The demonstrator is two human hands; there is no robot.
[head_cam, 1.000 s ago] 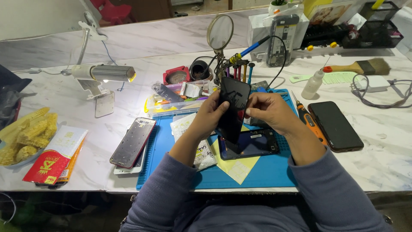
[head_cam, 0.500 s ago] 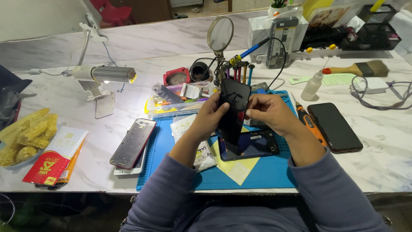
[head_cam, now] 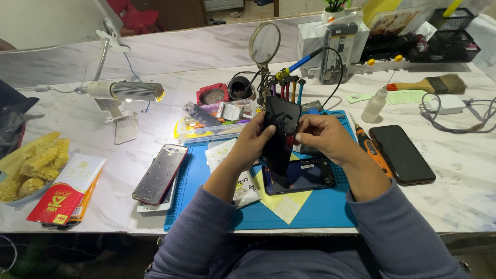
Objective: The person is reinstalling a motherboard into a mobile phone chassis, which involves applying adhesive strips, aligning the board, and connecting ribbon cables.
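Note:
Both my hands hold a black phone screen panel point(head_cam: 279, 135) tilted upright above the blue work mat point(head_cam: 206, 175). My left hand point(head_cam: 254, 140) grips its left edge, and my right hand point(head_cam: 321, 137) pinches its right edge near the top. Under the panel, a dark phone body point(head_cam: 305, 175) lies flat on a yellow sheet point(head_cam: 284, 204) on the mat. A white printed packet point(head_cam: 243, 183) lies beside my left forearm.
A phone frame point(head_cam: 159, 173) lies left of the mat, a black phone point(head_cam: 402, 153) and an orange screwdriver point(head_cam: 371, 149) lie to the right. A lit lamp point(head_cam: 126, 91), magnifier point(head_cam: 264, 43), tool tray point(head_cam: 212, 124), brush point(head_cam: 429, 83) and squeeze bottle point(head_cam: 373, 104) stand behind. Corn cobs point(head_cam: 28, 165) sit far left.
The panel and both hands have stayed almost in place; my right fingers have shifted slightly on the panel's right edge.

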